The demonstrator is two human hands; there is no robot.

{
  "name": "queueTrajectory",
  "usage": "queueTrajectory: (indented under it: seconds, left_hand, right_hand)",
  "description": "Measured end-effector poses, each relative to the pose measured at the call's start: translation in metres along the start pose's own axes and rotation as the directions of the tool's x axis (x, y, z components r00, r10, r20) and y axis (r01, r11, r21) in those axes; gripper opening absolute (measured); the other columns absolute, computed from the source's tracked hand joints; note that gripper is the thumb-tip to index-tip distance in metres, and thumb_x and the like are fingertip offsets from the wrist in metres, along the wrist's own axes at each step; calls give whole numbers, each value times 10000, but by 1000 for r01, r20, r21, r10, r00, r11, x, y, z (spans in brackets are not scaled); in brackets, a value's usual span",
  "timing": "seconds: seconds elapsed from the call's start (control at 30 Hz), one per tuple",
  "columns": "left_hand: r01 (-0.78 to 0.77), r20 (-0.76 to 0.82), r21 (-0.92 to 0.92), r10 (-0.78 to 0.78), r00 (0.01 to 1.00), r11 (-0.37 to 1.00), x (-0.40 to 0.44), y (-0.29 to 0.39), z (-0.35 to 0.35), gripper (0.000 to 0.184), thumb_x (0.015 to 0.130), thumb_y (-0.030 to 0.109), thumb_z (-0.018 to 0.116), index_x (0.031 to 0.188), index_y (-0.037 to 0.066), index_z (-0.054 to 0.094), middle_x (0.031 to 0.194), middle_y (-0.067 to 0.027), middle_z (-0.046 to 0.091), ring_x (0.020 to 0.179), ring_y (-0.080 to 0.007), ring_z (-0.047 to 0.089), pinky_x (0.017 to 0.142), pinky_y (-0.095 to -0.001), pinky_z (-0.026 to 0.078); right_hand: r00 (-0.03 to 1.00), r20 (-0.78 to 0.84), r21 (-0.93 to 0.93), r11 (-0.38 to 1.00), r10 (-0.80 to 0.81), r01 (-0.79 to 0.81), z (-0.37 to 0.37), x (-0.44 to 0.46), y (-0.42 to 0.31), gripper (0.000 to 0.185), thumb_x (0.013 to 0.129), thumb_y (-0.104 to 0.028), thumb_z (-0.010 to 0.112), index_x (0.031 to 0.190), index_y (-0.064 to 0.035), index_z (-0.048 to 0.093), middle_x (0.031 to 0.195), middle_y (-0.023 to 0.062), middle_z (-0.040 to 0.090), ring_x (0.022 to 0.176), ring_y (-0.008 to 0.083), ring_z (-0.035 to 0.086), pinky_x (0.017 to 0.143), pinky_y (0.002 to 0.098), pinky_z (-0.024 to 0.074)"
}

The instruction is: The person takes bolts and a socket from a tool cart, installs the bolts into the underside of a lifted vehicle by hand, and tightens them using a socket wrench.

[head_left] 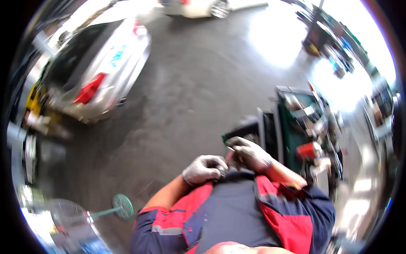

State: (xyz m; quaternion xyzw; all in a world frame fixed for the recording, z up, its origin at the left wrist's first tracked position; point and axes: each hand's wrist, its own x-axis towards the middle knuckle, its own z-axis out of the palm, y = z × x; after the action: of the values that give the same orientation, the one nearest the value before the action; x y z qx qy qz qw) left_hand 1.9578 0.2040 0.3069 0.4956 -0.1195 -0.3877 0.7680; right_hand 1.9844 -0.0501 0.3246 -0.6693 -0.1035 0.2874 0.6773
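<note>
Both of my hands wear whitish work gloves and are held close together in front of my chest. My left hand (205,170) is closed, its fingertips pinched around something small and greyish that I cannot make out. Beside it, my right hand (249,155) has its fingers curled round a small slim reddish object (229,155) with a pale end. Blur hides what kind of thing it is. Just beyond my right hand is a pulled-out drawer (245,130) of a green tool cart (289,142).
The cart's top carries a jumble of items, among them a red one (308,150). A white car (114,80) stands at the left, another car (190,8) at the far end. A green round-based stand (123,206) is at lower left. Grey floor (186,84) lies ahead.
</note>
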Motion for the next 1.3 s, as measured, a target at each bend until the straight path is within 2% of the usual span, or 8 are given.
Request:
queueTrajectory:
  seconds: [0.03, 0.13, 0.4, 0.57, 0.67, 0.9, 1.17, 1.3]
  left_hand:
    - [39, 25, 2, -39, 999, 999, 17, -2, 2, 211, 804, 68, 726, 994, -26, 727, 1015, -112, 691, 927, -171, 639, 815, -322, 524]
    - [169, 167, 125, -189, 968, 978, 49, -2, 5, 214, 782, 116, 775, 939, -23, 732, 1002, -149, 683, 905, -209, 634, 795, -327, 521]
    - [434, 420, 8, -397, 816, 901, 147, -36, 35, 233, 840, 181, 774, 989, 11, 716, 1181, -204, 667, 760, -236, 617, 662, -333, 484]
    - [586, 633, -177, -364, 683, 791, 195, -84, 61, 318, 853, 258, 768, 1109, 92, 677, 1281, -204, 617, 814, -279, 606, 645, -328, 468]
    - [650, 599, -181, -442, 668, 738, 213, -100, 89, 305, 835, 250, 756, 1073, 87, 657, 1217, -172, 624, 874, -291, 588, 653, -319, 489]
    - [690, 588, -238, -464, 663, 684, 252, -126, 148, 257, 906, 313, 756, 1069, 141, 657, 1285, -150, 599, 987, -297, 576, 713, -321, 504]
    - [615, 440, -19, -546, 713, 788, 330, -145, 160, 132, 889, 129, 734, 1010, 105, 686, 1117, -124, 670, 879, -231, 646, 644, -302, 513]
    - [650, 373, 438, -784, 497, 621, 342, -140, 185, 217, 828, 167, 797, 928, 21, 670, 966, -138, 692, 730, -194, 658, 611, -307, 516]
  right_hand:
    - [985, 52, 393, 903, 166, -173, -10, -5, 3, 444, 907, -198, 698, 1291, 10, 619, 1027, 95, 688, 823, 166, 672, 751, 330, 545]
    - [997, 48, -16, 998, 61, -60, -26, -32, 22, 498, 956, -244, 659, 1370, 18, 572, 1121, 96, 700, 819, 123, 642, 739, 290, 535]
    - [860, -507, 445, 873, 64, 197, -36, -116, 73, 293, 990, -325, 597, 1026, -35, 619, 834, 47, 663, 732, 135, 619, 673, 298, 519]
    - [677, -664, 747, 273, 317, 606, -34, -165, 136, 169, 969, -253, 621, 962, -84, 615, 925, 79, 652, 847, 221, 653, 736, 380, 556]
    - [621, -690, 719, 250, 372, 648, -39, -192, 152, 93, 965, -192, 633, 991, -105, 612, 925, 73, 652, 842, 224, 655, 700, 387, 552]
    - [556, -746, 664, 474, 366, 578, -52, -243, 153, 164, 991, -251, 623, 1034, -93, 626, 871, 50, 631, 761, 169, 621, 642, 331, 524]
    - [507, -697, 694, 297, 507, 656, -57, -282, 203, 275, 952, -91, 569, 1224, -68, 596, 1024, 64, 595, 829, 177, 616, 648, 312, 552]
    - [482, -769, 609, 709, 420, 355, -60, -287, 174, 334, 1003, -142, 585, 1325, -62, 545, 1012, 21, 567, 821, 95, 586, 645, 261, 539]
